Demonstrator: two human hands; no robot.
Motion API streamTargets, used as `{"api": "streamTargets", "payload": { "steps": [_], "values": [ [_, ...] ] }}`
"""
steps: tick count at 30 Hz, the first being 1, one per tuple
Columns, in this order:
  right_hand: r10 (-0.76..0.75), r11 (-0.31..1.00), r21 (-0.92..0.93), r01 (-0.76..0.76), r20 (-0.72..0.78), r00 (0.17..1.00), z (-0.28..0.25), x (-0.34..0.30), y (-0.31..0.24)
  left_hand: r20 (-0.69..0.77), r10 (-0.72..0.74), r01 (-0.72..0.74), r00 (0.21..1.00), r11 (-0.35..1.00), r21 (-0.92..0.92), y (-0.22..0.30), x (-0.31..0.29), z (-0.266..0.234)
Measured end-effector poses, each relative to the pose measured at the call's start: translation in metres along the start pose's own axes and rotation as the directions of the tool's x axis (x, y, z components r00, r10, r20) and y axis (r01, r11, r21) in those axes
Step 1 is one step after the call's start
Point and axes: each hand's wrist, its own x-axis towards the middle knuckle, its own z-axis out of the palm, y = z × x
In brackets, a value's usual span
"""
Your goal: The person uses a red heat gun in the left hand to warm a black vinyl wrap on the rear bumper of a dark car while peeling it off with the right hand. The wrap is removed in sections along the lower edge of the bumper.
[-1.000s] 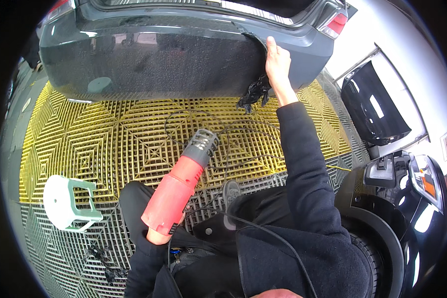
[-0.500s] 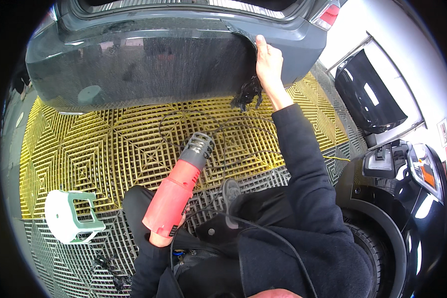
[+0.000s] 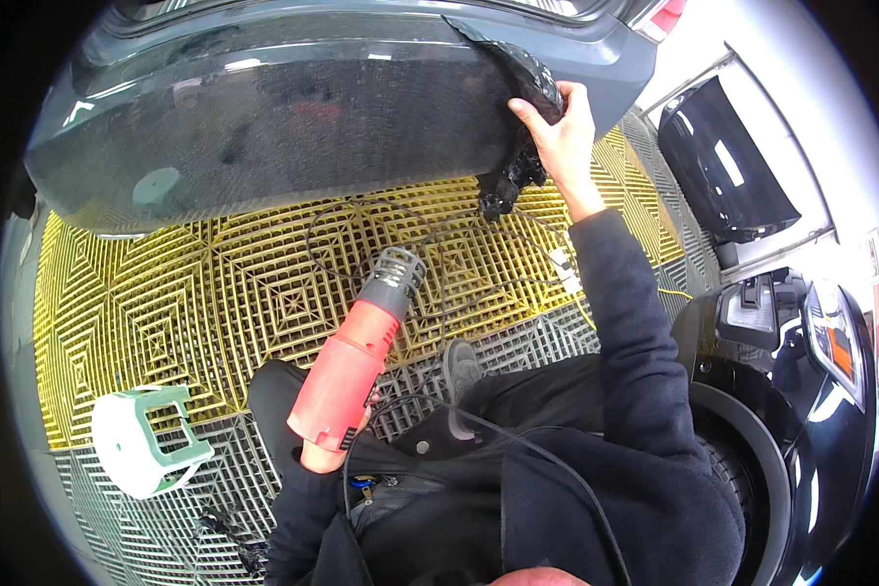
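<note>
My left hand (image 3: 320,457), mostly hidden beneath the tool, is wrapped round a red heat gun (image 3: 340,376). Its dark nozzle with a slotted metal end points away from me, over the floor and toward the bumper. A grey car's rear bumper (image 3: 293,112) spans the far side, its surface dusty and dark. With thumb and fingers my right hand (image 3: 566,137) pinches a dark film (image 3: 527,73) at the bumper's right part. The film stands off the bumper there, and a crumpled black end of it hangs below my hand.
A pale green stool (image 3: 142,439) stands at the left, with black scraps (image 3: 230,537) on the grating near it. Cords (image 3: 313,234) lie across the yellow and grey grid floor (image 3: 166,303). At the right are a black car's front (image 3: 801,391) and a black panel (image 3: 723,166) against the wall.
My right hand has moved right and slightly nearer, drawing the film farther off the bumper, so a wider flap shows. The heat gun has stayed nearly in place.
</note>
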Motion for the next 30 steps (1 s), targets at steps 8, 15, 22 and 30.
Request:
{"api": "streamTargets", "payload": {
  "steps": [8, 15, 22, 30],
  "values": [
    [0.244, 0.959, 0.192, -0.209, -0.182, 0.953, 0.020, -0.024, 0.030, 0.040, -0.013, 0.015, 0.999, 0.999, -0.040, 0.014, 0.010, 0.005],
    [0.305, 0.950, 0.177, -0.256, -0.370, 0.878, 0.046, -0.024, 0.001, 0.025, 0.014, -0.016, 1.000, 0.996, 0.093, 0.018, 0.007, -0.001],
    [0.271, 0.962, 0.127, -0.240, -0.398, 0.877, 0.049, -0.010, -0.004, 0.037, -0.182, 0.185, 0.983, 0.968, -0.169, 0.016, -0.007, -0.006],
    [0.322, 0.929, 0.240, -0.282, -0.148, 0.935, 0.038, 0.006, 0.005, 0.020, -0.066, 0.064, 0.998, 0.995, 0.070, 0.001, -0.019, -0.009]
  ]
}}
